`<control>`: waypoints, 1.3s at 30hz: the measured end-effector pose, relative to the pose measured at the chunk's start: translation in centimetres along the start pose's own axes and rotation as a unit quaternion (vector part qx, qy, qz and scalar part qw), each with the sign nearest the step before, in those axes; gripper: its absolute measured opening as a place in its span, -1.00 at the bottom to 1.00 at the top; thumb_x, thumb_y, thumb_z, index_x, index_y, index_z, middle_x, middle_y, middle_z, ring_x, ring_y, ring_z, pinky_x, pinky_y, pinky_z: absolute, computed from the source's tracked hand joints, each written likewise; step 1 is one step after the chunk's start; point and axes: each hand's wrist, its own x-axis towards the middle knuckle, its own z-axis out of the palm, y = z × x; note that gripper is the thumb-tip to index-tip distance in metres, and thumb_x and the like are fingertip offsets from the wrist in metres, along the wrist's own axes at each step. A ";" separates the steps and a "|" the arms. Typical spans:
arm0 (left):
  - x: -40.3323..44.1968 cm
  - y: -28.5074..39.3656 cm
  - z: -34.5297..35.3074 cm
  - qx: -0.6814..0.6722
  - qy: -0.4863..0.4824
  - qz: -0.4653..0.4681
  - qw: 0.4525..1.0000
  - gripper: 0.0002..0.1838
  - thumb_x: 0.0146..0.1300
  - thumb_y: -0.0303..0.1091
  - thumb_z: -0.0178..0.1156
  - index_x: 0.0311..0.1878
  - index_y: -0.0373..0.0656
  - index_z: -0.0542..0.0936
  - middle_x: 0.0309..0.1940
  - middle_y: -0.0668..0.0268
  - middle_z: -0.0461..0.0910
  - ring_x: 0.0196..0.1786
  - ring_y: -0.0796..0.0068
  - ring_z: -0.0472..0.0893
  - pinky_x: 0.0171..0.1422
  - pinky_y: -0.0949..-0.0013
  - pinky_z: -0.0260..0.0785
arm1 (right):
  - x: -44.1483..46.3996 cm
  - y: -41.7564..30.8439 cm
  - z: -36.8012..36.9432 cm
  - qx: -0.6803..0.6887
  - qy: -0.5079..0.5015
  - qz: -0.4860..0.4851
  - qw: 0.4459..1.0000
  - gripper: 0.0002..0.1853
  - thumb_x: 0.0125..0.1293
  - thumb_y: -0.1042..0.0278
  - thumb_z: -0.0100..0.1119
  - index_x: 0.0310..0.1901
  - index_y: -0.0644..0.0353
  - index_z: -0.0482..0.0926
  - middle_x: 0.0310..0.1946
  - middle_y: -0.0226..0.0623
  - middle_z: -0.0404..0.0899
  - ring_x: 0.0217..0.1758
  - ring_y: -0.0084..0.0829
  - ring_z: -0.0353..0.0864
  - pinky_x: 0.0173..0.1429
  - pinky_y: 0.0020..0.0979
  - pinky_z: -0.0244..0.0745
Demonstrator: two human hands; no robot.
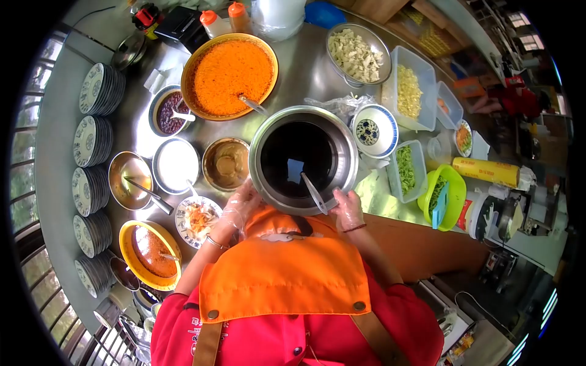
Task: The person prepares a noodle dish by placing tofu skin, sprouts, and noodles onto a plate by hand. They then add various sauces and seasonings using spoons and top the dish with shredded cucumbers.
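Note:
A large steel bowl (347, 155) of dark liquid (290, 143) is in front of my body, close to the orange apron (284, 277). A metal spoon (313, 194) leans in it, its handle over the near rim. My left hand (239, 206), in a clear plastic glove, is closed on the bowl's left side. My right hand (348, 210), gloved too, grips the right side by the rim; its fingers under the bowl are partly hidden. Beside my left hand is a patterned plate (181, 213) of shredded food, and left of the bowl a container of brown paste (226, 163).
A wide basin of orange-red sauce (229, 76) stands behind. Bowls of white (176, 165) and orange (149, 253) contents fill the left, before stacked plates (91, 140). On the right are a patterned bowl (392, 131), tubs of cut vegetables (406, 171) and a green basket (458, 198).

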 end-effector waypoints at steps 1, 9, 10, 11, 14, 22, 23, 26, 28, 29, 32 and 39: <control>0.2 -0.1 0.0 -0.005 -0.002 0.005 1.000 -0.44 0.43 -0.44 0.12 0.46 -0.13 0.30 -0.25 0.29 0.58 -0.28 0.55 0.58 -0.15 0.43 0.54 | 0.2 0.2 0.1 0.006 0.008 -0.014 1.000 -0.74 0.36 0.29 0.26 -0.08 0.28 0.49 -0.27 -0.26 0.59 -0.37 -0.44 0.63 -0.40 -0.45 0.56; 1.8 3.6 0.6 0.007 0.008 0.011 1.000 -0.42 0.43 -0.49 0.08 0.50 -0.14 0.26 -0.24 0.26 0.55 -0.24 0.52 0.59 -0.12 0.40 0.56 | 4.0 -1.9 0.9 0.006 0.000 -0.054 0.999 -0.72 0.32 0.36 0.25 -0.02 0.27 0.44 -0.20 -0.27 0.57 -0.28 -0.37 0.67 -0.34 -0.25 0.71; 2.8 2.3 0.6 0.015 0.014 0.038 0.999 -0.42 0.43 -0.50 0.07 0.50 -0.14 0.26 -0.24 0.25 0.56 -0.23 0.51 0.59 -0.12 0.40 0.56 | 4.2 -2.5 1.3 0.024 -0.004 -0.064 0.998 -0.72 0.33 0.37 0.22 0.00 0.25 0.44 -0.19 -0.27 0.58 -0.28 -0.36 0.67 -0.34 -0.23 0.71; 3.6 1.8 0.6 0.023 0.018 0.065 0.997 -0.42 0.42 -0.51 0.06 0.49 -0.15 0.26 -0.23 0.24 0.56 -0.23 0.49 0.59 -0.11 0.40 0.56 | 4.5 -3.2 1.5 0.021 -0.007 -0.071 0.997 -0.73 0.34 0.39 0.20 0.00 0.27 0.45 -0.19 -0.27 0.56 -0.27 -0.36 0.67 -0.33 -0.24 0.72; 5.2 3.0 1.4 0.000 0.006 0.078 0.997 -0.43 0.41 -0.53 0.03 0.48 -0.22 0.25 -0.14 0.16 0.59 -0.16 0.40 0.63 0.02 0.35 0.56 | 6.3 -5.0 1.8 0.035 -0.024 -0.102 0.994 -0.75 0.35 0.45 0.15 0.01 0.32 0.44 -0.18 -0.25 0.52 -0.24 -0.35 0.64 -0.31 -0.26 0.74; 8.4 6.3 3.0 -0.052 0.012 0.081 0.995 -0.36 0.37 -0.50 0.04 0.51 -0.29 0.17 0.02 0.01 0.61 0.00 0.28 0.67 0.16 0.30 0.58 | 11.9 -8.6 0.8 -0.018 0.004 -0.142 0.990 -0.84 0.26 0.36 0.30 -0.32 0.10 0.46 -0.56 -0.48 0.38 -0.59 -0.53 0.42 -0.55 -0.36 0.55; 8.4 7.0 3.0 -0.044 0.017 0.074 0.996 -0.35 0.36 -0.49 0.04 0.51 -0.29 0.17 0.01 0.00 0.62 0.00 0.28 0.68 0.16 0.30 0.57 | 11.5 -9.1 1.1 -0.015 0.003 -0.142 0.990 -0.83 0.26 0.36 0.30 -0.32 0.10 0.46 -0.56 -0.48 0.38 -0.59 -0.53 0.42 -0.55 -0.36 0.55; 9.0 6.5 3.0 -0.040 0.010 0.075 0.996 -0.34 0.36 -0.45 0.05 0.51 -0.31 0.16 -0.02 0.00 0.63 -0.02 0.27 0.70 0.17 0.31 0.57 | 11.2 -9.6 1.3 -0.005 0.007 -0.136 0.991 -0.83 0.27 0.34 0.31 -0.31 0.09 0.46 -0.55 -0.48 0.37 -0.58 -0.54 0.42 -0.56 -0.38 0.55; 8.9 6.2 3.0 -0.047 0.011 0.061 0.997 -0.34 0.36 -0.48 0.05 0.51 -0.29 0.16 0.02 -0.02 0.62 -0.02 0.31 0.69 0.16 0.32 0.57 | 11.0 -9.6 1.1 -0.005 0.009 -0.136 0.991 -0.81 0.29 0.31 0.31 -0.31 0.09 0.46 -0.55 -0.49 0.35 -0.59 -0.55 0.41 -0.55 -0.37 0.56; 8.9 5.5 2.9 -0.052 0.011 0.081 0.995 -0.34 0.36 -0.49 0.05 0.52 -0.27 0.16 0.04 -0.01 0.61 -0.02 0.32 0.69 0.15 0.32 0.57 | 10.8 -9.6 1.1 -0.006 0.009 -0.135 0.991 -0.80 0.30 0.30 0.32 -0.31 0.09 0.46 -0.56 -0.50 0.34 -0.59 -0.56 0.40 -0.55 -0.37 0.56; 7.9 4.8 1.9 -0.012 0.024 0.124 0.992 -0.40 0.36 -0.52 0.06 0.47 -0.24 0.26 0.12 0.04 0.57 0.02 0.32 0.66 0.13 0.31 0.58 | 10.5 -8.8 -0.4 0.074 0.003 -0.104 0.992 -0.73 0.41 0.13 0.22 -0.27 0.16 0.47 -0.53 -0.44 0.37 -0.52 -0.49 0.44 -0.29 -0.29 0.66; -0.2 -3.6 -13.7 0.345 0.501 0.208 0.766 -0.54 0.27 -0.46 0.10 0.27 -0.24 0.46 0.10 -0.04 0.53 0.24 -0.03 0.46 0.40 0.03 0.26 | 5.9 -1.4 -3.8 -0.019 -0.119 0.016 0.993 -0.72 0.48 0.18 0.10 -0.13 0.28 0.53 -0.23 -0.13 0.65 -0.19 -0.25 0.69 -0.03 -0.24 0.69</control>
